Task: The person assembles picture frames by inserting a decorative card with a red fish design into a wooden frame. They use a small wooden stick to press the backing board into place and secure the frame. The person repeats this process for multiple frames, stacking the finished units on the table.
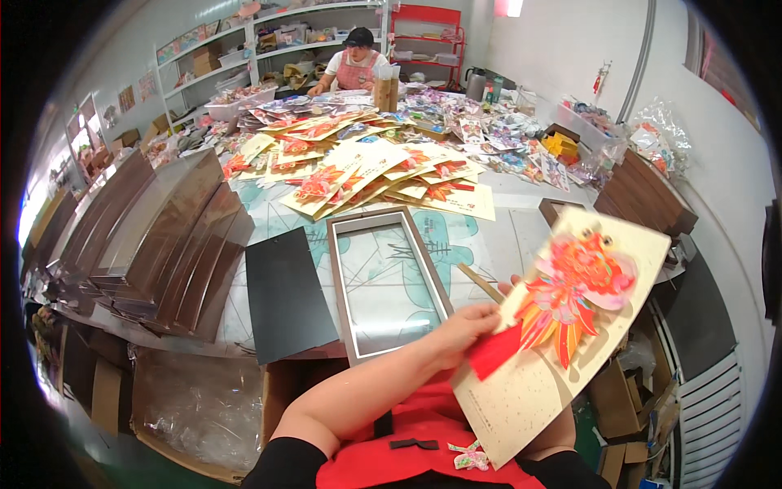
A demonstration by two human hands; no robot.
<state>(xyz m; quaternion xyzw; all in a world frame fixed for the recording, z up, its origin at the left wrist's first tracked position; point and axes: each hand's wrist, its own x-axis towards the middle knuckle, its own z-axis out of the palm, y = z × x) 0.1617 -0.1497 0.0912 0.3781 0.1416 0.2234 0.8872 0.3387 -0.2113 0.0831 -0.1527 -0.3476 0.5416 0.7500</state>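
Note:
A cream art card with a raised red and orange goldfish and a red patch is tilted up in front of me on the right. My left hand grips its left edge, thumb in front and fingers partly behind. Of my right hand, only the part near the wrist shows below the card; the card hides its fingers. Left of the card lies a brown picture frame with a white inner border. Beside that frame is a flat black backing board.
Brown frames stand stacked at the left, more at the right. Cream cards pile up mid-table before heaped colourful pieces. A person sits across. A cardboard box with clear plastic stands below the table edge.

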